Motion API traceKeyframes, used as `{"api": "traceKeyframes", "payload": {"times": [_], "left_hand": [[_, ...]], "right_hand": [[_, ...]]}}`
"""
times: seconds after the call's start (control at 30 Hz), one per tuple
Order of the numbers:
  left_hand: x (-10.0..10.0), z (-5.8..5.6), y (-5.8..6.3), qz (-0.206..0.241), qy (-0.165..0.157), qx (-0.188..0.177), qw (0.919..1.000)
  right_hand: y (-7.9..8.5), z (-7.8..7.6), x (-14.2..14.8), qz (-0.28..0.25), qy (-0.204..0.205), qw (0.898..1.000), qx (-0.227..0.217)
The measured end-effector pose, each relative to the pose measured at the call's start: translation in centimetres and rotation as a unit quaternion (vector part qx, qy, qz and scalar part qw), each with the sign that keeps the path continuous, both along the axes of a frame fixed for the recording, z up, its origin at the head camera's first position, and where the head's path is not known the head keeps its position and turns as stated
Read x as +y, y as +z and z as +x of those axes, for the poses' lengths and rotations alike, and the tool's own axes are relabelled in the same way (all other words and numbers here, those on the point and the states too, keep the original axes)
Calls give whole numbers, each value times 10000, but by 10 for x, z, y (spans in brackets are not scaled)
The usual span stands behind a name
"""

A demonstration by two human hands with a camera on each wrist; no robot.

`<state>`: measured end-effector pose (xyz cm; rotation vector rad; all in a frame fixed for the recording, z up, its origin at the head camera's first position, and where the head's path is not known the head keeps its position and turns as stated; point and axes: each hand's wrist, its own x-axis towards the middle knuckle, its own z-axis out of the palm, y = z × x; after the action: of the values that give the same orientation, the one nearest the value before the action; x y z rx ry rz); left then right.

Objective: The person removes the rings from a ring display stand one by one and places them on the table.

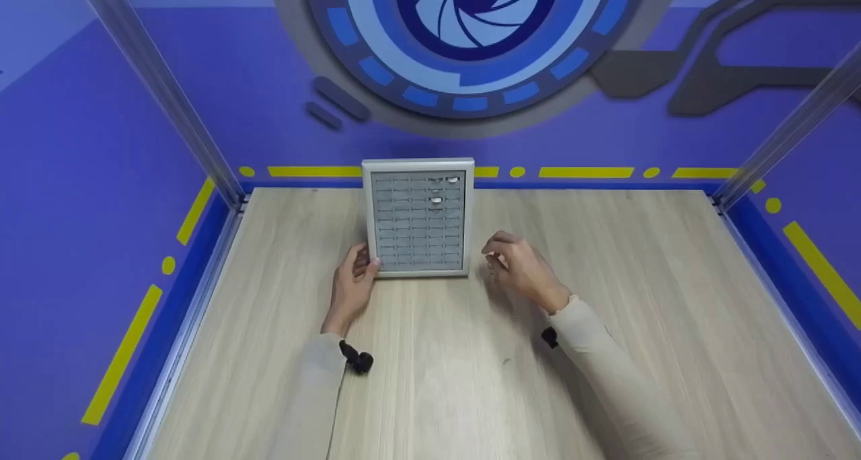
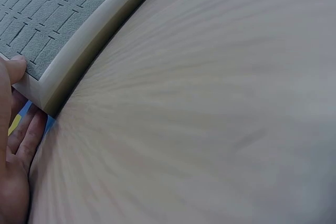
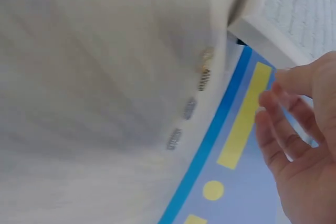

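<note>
The left hand (image 1: pixel 351 282) was pinched on the central tray (image 1: pixel 417 241) at lower left, seemingly for steadiness, the right hand (image 1: pixel 525 265) loosely bent.

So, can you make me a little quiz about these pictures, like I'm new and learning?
1. Which hand grips the white frame?
2. True or false: shiny pieces fill every slot of the grey panel.
3. Fill in: the table has a pale ____ look.

Key:
1. The left hand, at the frame's lower left corner in the head view.
2. False: only a few shiny pieces show, toward the top right.
3. wood
</note>
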<state>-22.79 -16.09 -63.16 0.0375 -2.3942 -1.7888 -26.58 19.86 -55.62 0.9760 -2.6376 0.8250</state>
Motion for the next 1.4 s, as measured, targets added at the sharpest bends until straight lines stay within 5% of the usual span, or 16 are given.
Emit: {"api": "traceKeyframes", "payload": {"times": [0.43,0.83,1.27,1.4], "left_hand": [[2,0,-1,67,7,-11,10000],[0,0,0,73,-27,75,9999],[-1,1,-1,-17,-1,52,10000],[0,1,-1,21,-26,69,10000]], "right_hand": [[41,-23,-25,-841,83,9918,957],[74,-45,-51,-661,116,9879,1399],[84,-59,-76,-571,-399,9768,2023],[85,-60,-79,-177,-515,9724,2269]]}}
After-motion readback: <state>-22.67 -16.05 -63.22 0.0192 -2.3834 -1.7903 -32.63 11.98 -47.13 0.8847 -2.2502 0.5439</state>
